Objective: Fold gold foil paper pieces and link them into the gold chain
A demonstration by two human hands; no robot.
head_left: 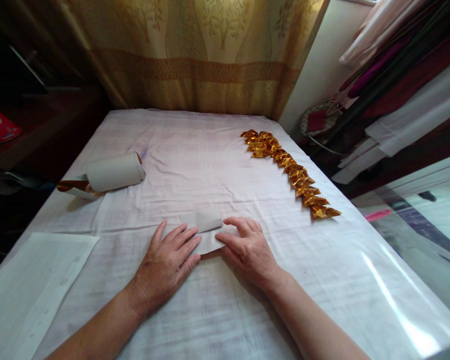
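Observation:
A small pale grey-white sheet of paper lies in front of me, its far edge folded over as a raised flap. My left hand rests flat with its fingers stretched out, the tips pressing on the paper's left side. At the other end, my right hand pinches the paper's right edge between thumb and fingers. Shiny gold folded-paper pieces run in an overlapping chain along the right side of the cloth. To the left lies a roll of paper, whitish outside, with gold showing at its loose end.
A pale plaid cloth with wrinkles covers the table. A large white printed sheet lies at the left front. Behind the table hangs a gold patterned curtain. Clothes hang on the right.

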